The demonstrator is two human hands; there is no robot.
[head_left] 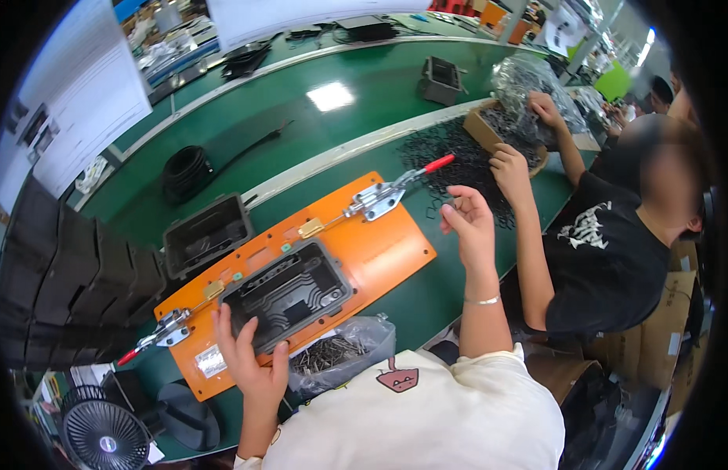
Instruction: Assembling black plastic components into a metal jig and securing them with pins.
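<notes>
A dark grey rectangular housing (pixel 295 291) with a ridged inside lies open side up on an orange fixture plate (pixel 391 254). My left hand (pixel 252 362) has its fingers spread at the housing's near left corner and seems to touch its edge. Right of the plate, my right hand (pixel 469 223) is raised with thumb and fingers drawn together. Something small and thin seems to be between the fingertips, too small to make out. Beside that hand lies a heap of thin black bent pieces (pixel 434 160). Toggle clamps with red handles, one at the upper right (pixel 379 196), one at the lower left (pixel 174 327), are mounted on the plate.
A clear bag of screws (pixel 332 356) sits by the plate's near edge. Another dark housing (pixel 209 235) and a coiled black cable (pixel 187 171) lie beyond. Stacked black housings (pixel 82 266) and a fan (pixel 105 427) stand left. At right, a co-worker reaches into a cardboard box (pixel 483 129).
</notes>
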